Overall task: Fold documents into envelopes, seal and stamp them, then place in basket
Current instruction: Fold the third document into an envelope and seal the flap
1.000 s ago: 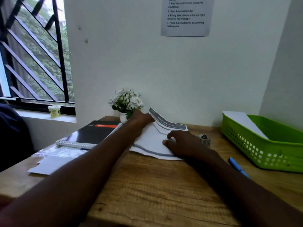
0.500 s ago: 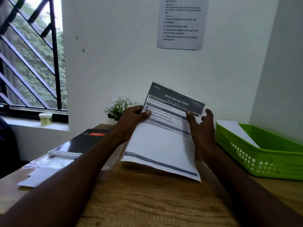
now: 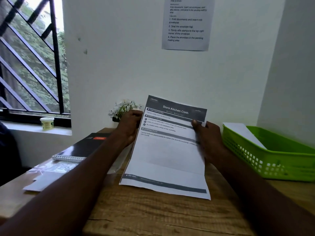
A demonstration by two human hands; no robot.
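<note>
A printed document (image 3: 167,154) headed "Store Kitchen Cloth" stands tilted up over the middle of the wooden desk (image 3: 162,217), with faint fold creases across it. My left hand (image 3: 129,126) grips its upper left edge. My right hand (image 3: 207,138) pinches its right edge, thumb on the front. White envelopes (image 3: 45,181) lie flat at the desk's left edge, next to clear plastic. A green basket (image 3: 276,166) with a white envelope (image 3: 243,133) leaning in it stands at the right.
A black spiral notebook (image 3: 81,147) lies at the back left. A small pot of white flowers (image 3: 121,109) stands against the wall behind my left hand. A small jar (image 3: 46,123) sits on the window sill. An instruction sheet (image 3: 186,23) hangs on the wall.
Both hands lifted the document off the desk and tilted it upright; since half a second ago it stays raised, and my right thumb now lies on its front.
</note>
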